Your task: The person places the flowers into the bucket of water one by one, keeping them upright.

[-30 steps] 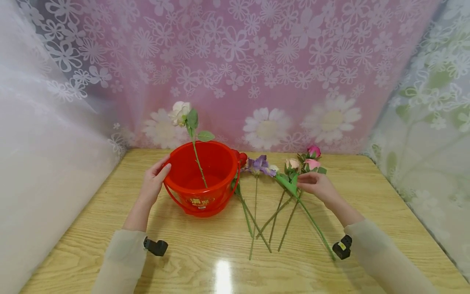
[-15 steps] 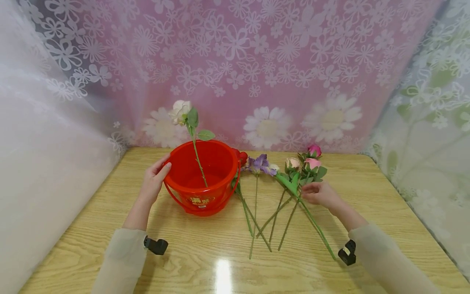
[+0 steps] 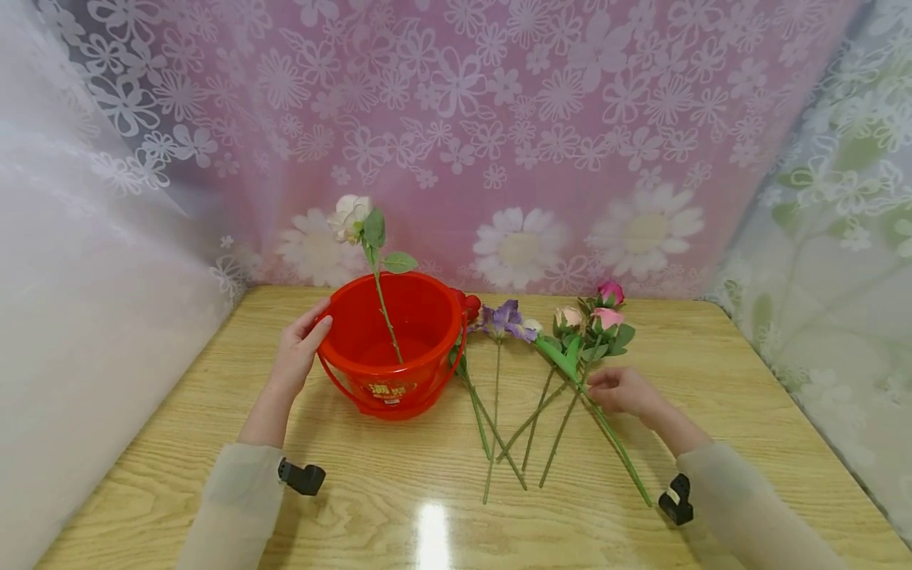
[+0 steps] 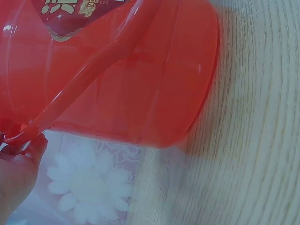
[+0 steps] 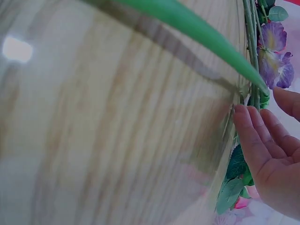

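My left hand (image 3: 294, 350) grips the rim of a red plastic bucket (image 3: 425, 386), thumb outside; the left wrist view shows the fingers by the handle joint. A white rose (image 3: 351, 218) leans inside the bucket, its head above the rim. My right hand (image 3: 628, 396) is beside a thick green flower stem (image 3: 614, 440) with a broad leaf (image 3: 560, 358). In the right wrist view, the right thumb and fingers (image 5: 255, 140) are apart near the stem, with no grip on it visible. That stem slants across other flowers on the table.
A purple iris (image 3: 502, 318), a peach rose (image 3: 568, 318), a pink rose (image 3: 607, 319) and a magenta rose (image 3: 610, 293) lie on the wooden table (image 3: 356, 507). Red flowers (image 3: 470, 305) are partly behind the bucket. A floral curtain (image 3: 456, 142) hangs behind.
My right hand has drawn back from the leaf and flower heads, moving nearer me and slightly right, down to the green stem. The left hand and bucket have stayed put.
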A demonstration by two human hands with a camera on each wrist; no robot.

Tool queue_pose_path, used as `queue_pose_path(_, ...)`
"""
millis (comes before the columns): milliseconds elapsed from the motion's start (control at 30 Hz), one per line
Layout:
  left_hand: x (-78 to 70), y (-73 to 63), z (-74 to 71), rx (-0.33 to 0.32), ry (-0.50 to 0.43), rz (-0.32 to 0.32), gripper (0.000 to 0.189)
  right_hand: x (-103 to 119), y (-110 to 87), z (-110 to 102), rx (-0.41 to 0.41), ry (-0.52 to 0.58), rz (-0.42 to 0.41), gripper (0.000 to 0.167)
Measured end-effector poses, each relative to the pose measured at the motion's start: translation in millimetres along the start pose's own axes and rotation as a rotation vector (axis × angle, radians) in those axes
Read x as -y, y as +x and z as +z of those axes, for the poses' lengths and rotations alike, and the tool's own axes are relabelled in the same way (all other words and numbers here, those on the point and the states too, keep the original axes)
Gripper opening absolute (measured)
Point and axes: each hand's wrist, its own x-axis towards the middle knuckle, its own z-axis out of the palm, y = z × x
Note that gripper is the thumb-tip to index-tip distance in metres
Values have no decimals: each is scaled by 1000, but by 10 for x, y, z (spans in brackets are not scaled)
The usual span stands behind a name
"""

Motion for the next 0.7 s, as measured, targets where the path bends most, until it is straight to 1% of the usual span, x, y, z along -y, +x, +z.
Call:
queue_pose_path(133,-8,0,-3,3,13,-4,45,-20,13,17,18,-1,28,37)
queue_pose_path(233,-10,0,-1,1,14,0,45,-28,26,25,21,-11,32,36)
queue_pose_path(467,3,4,1,-8,21,8,44,12,27,42,49,-31,58,36)
queue_pose_path(700,3,1,2,-10,20,0,45,26,48,39,63,-20,60,34)
